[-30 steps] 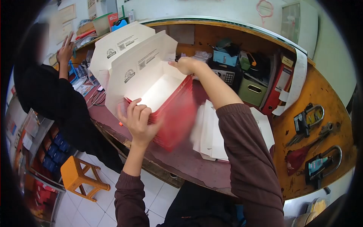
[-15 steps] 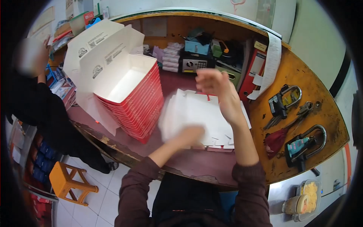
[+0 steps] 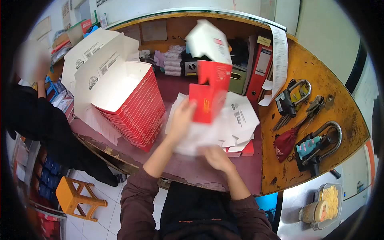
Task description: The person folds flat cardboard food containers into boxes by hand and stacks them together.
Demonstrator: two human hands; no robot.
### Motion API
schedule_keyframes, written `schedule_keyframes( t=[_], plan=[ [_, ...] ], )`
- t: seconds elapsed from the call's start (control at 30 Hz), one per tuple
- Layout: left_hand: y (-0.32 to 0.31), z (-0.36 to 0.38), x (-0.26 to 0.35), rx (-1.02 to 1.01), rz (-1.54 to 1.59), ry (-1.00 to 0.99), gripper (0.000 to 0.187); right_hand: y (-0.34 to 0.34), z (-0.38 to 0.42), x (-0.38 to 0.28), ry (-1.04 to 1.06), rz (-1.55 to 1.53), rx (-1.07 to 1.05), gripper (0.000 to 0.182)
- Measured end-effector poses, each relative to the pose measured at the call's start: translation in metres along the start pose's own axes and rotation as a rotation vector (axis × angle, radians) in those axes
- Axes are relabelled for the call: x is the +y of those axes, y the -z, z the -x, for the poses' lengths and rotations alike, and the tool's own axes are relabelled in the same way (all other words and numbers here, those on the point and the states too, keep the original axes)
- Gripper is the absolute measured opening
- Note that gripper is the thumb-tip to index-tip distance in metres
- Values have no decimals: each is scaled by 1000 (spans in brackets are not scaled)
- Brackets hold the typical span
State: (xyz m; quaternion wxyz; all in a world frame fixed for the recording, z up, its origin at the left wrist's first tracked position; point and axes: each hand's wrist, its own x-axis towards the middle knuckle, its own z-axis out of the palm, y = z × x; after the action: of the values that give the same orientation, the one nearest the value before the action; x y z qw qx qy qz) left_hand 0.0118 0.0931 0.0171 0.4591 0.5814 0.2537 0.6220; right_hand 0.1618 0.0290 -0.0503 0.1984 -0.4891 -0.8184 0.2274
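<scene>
A red and white folding-carton blank [image 3: 214,90] is raised in front of me, blurred and partly bent, its printed red side showing. My left hand [image 3: 182,120] is closed on its left edge. At the blank's lower white edge, my right hand [image 3: 218,158] has its fingers curled in; motion smears the contact. Beneath lies a pile of flat white carton blanks [image 3: 244,116] with red edges. To the left stands a tall stack of nested, formed red cartons [image 3: 138,108], their white lids opened up and leaning back.
Locks [image 3: 316,150], keys and a maroon pouch [image 3: 285,145] lie on the wooden counter at right. A red binder [image 3: 260,72] and a safe stand at the back. An orange stool [image 3: 78,196] is on the floor; another person [image 3: 44,112] stands at left. A food tray [image 3: 330,204] sits lower right.
A blank has come up off the pile and now shows its red side. My left hand has risen with it; my right hand has dropped from high up to the blank's lower edge.
</scene>
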Motion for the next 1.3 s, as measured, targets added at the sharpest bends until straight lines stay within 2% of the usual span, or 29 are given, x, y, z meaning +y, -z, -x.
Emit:
schedule_keyframes(
  t=[0.07, 0.1, 0.13, 0.17, 0.23, 0.27, 0.3, 0.37, 0.4, 0.47, 0.5, 0.57, 0.6, 0.63, 0.7, 0.77, 0.8, 0.83, 0.9, 0.97, 1.0, 1.03, 1.07, 1.1, 1.13, 1.17, 1.2, 1.27, 1.3],
  plan=[
    [-12, 12, 5, 0, 18, -5, 32, 5, 5, 3, -222, -1080, 1, 28],
    [-16, 19, 8, 8, 39, -1, 37, 8, 8, -2, -219, -1077, 9, 28],
    [-23, 26, 22, 9, 144, 109, 45, 18, 16, -19, -160, -1366, 375, 24],
    [-24, 28, 27, 3, 147, 108, 45, 26, 23, -31, -89, -1630, 761, 20],
    [-21, 32, 31, -98, -93, 98, 46, 50, 52, -15, -55, -1786, 734, 15],
    [-21, 34, 26, -124, -170, 83, 47, 60, 62, -8, 138, -1908, 625, 13],
    [-21, 36, 21, -148, -247, 66, 49, 65, 70, -6, 148, -1851, 689, 12],
    [-30, 44, 10, -191, -345, -58, 48, 68, 66, -32, 19, -1330, 1143, 13],
    [-38, 47, 12, -222, -386, -98, 47, 59, 65, -32, 20, -1323, 1153, 13],
    [-55, 58, 11, -240, -308, -187, 42, 40, 60, -29, 94, -635, 1485, 17],
    [-65, 67, 9, -228, -192, -234, 39, 35, 55, -34, 96, -630, 1489, 17],
    [-76, 81, 6, -183, -119, -225, 32, 30, 47, -51, 211, -1245, 1527, 18],
    [-77, 84, 3, -228, 1, -157, 30, 26, 49, -54, 219, -1399, 1395, 18],
    [-76, 85, 2, -271, 120, -87, 27, 26, 51, -54, 219, -1404, 1396, 18],
    [-68, 87, 5, -261, 54, -57, 27, 27, 55, -51, 313, -2046, 776, 18],
    [-55, 79, 10, -294, -219, -38, 26, 33, 57, -44, 287, -2072, 655, 22],
    [-50, 81, 16, -195, -57, 114, 29, 36, 60, -41, 246, -2078, 686, 21],
    [-47, 77, 30, -188, -60, 112, 29, 38, 62, -39, 204, -2085, 719, 20],
    [-35, 65, 51, -59, 1032, 341, 34, 40, 63, -44, 225, -2004, 771, 25],
    [-29, 60, 54, -103, 1054, 382, 36, 37, 60, -51, 175, -1629, 970, 32],
    [-27, 59, 55, -150, 1075, 421, 37, 35, 60, -52, 178, -1628, 966, 32],
    [-28, 61, 55, -147, 1075, 414, 37, 33, 59, -52, 239, -1461, 1098, 37],
    [-30, 67, 54, -140, 529, 297, 35, 32, 59, -54, 300, -1288, 1218, 42],
    [-34, 75, 52, -122, -15, 174, 33, 27, 57, -60, 305, -1292, 1208, 42],
    [-40, 83, 43, -61, -70, 148, 32, 22, 54, -75, 401, -1301, 1221, 46],
    [-51, 89, 40, 23, 126, 150, 17, 14, 52, -88, 492, -1311, 1235, 51],
    [-50, 92, 35, -10, 222, 190, 22, -2, 49, -89, 471, -1409, 1142, 58],
    [-50, 92, 36, -42, 319, 224, 27, -5, 44, -82, 426, -1374, 1102, 56],
    [-51, 91, 38, 24, 418, 330, 36, -6, 42, -76, 379, -1335, 1065, 54]
  ],
)
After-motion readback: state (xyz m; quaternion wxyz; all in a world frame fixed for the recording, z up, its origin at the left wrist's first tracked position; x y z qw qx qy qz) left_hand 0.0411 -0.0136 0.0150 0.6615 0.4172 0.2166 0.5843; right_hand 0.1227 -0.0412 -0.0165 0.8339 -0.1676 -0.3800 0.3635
